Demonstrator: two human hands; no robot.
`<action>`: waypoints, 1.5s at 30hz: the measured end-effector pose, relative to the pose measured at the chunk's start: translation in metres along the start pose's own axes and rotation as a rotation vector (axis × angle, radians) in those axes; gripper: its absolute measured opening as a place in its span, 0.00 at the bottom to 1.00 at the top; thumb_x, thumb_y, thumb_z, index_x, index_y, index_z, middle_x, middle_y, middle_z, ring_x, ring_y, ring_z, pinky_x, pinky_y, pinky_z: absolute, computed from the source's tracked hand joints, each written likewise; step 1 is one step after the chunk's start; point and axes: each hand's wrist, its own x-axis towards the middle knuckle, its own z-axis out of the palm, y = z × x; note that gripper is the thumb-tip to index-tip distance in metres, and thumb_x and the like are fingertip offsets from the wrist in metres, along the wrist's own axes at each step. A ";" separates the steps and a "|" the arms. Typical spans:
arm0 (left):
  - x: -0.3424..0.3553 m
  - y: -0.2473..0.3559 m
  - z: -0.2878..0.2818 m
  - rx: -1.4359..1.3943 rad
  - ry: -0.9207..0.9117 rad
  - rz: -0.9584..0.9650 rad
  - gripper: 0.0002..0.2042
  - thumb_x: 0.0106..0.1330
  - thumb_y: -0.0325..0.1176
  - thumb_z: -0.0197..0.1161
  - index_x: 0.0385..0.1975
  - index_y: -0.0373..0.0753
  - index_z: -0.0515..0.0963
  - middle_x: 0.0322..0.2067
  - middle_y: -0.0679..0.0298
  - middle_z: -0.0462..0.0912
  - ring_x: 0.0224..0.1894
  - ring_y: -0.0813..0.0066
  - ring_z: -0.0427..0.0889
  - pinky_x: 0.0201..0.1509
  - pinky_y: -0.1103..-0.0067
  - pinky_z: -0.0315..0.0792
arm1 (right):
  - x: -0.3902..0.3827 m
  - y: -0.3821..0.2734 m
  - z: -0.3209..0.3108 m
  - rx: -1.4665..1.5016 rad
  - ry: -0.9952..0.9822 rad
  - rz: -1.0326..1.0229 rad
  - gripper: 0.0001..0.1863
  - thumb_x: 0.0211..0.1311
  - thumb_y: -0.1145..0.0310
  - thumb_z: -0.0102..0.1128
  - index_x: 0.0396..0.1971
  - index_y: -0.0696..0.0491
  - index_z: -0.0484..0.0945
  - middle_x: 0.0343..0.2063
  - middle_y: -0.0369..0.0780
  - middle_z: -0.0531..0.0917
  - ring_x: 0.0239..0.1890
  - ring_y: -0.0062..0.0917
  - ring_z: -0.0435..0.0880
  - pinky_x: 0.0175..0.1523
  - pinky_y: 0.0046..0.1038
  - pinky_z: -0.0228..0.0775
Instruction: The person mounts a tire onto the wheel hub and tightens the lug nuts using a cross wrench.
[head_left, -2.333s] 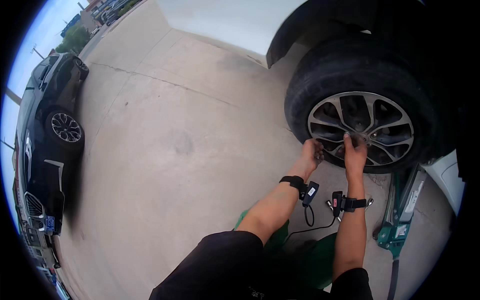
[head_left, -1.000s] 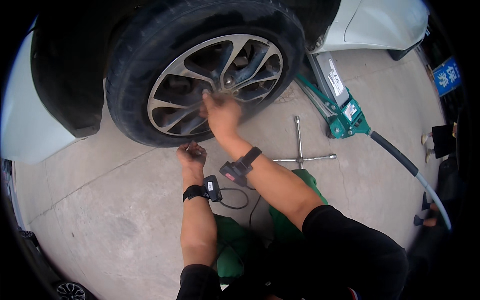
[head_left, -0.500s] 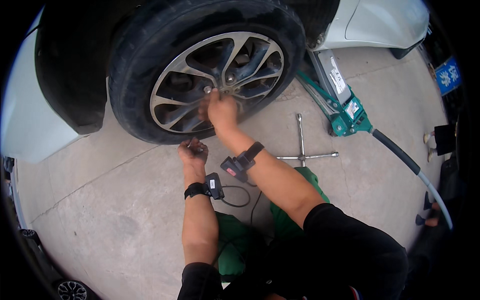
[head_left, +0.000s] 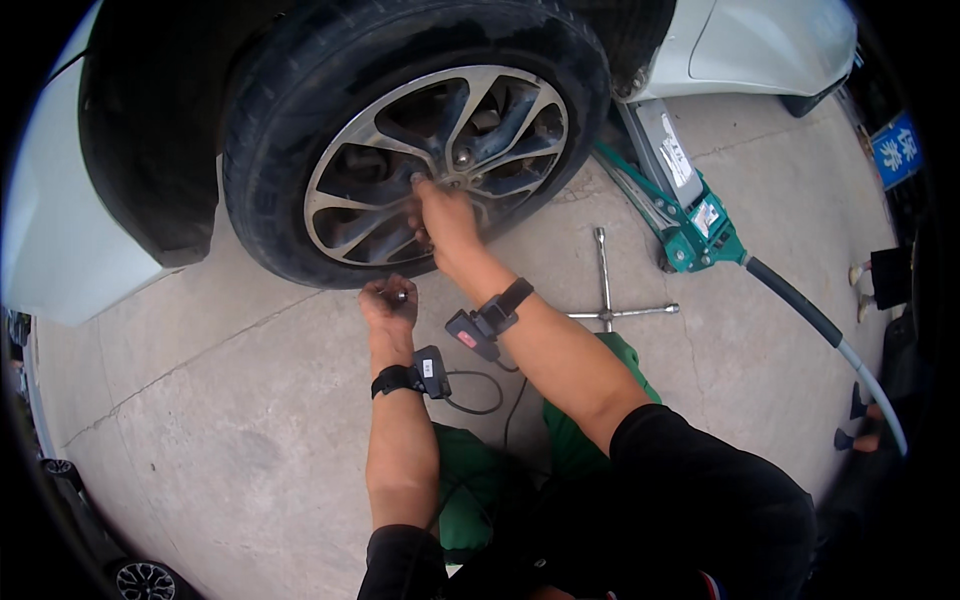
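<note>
Left grip: left grip (head_left: 388,303) is kept low, just beside the tyre (head_left: 268,160); fingers are curled inward, mostly closed, around a nut (head_left: 401,296) (likely a wheel nut, only its end is shown).
Right grip: right grip (head_left: 445,220) is set against the rim (head_left: 388,149), near the hub (head_left: 457,181); thumb and fingers are drawn close together, but whether anything is pinched cannot be told.
Nut handling: judged light, hard and rigid, not fragile; could be slippery if greasy. Best taken by its sides, between thumb and fingertips.
Wheel handling: judged heavy and stiff, with some give in the rubber; best held low on the tyre, by both sides.
Rim: silver-faced metal, forked spokes, dark recesses between; a rounded lug (head_left: 463,156) is seen near the hub.
Tyre: black rubber, dull, thick, framed by the white body panel (head_left: 75,225).
Wrench: cross-shaped wrench (head_left: 605,316), shiny metal rods, laid on the floor (head_left: 220,400) (rough, pale, cracked concrete).
Jack: green metal jack (head_left: 690,240) placed right of the tyre, its handle dark-sleeved, then grey.
Wrist gear: a black box is strapped to each wrist (cables attached).
</note>
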 end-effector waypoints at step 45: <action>-0.029 -0.044 0.034 0.816 -0.515 0.365 0.28 0.56 0.16 0.57 0.61 0.30 0.66 0.48 0.57 0.80 0.47 0.70 0.80 0.51 0.77 0.73 | 0.045 0.091 -0.087 -0.967 -0.131 -0.333 0.15 0.54 0.63 0.63 0.33 0.61 0.77 0.23 0.44 0.82 0.23 0.27 0.82 0.29 0.29 0.75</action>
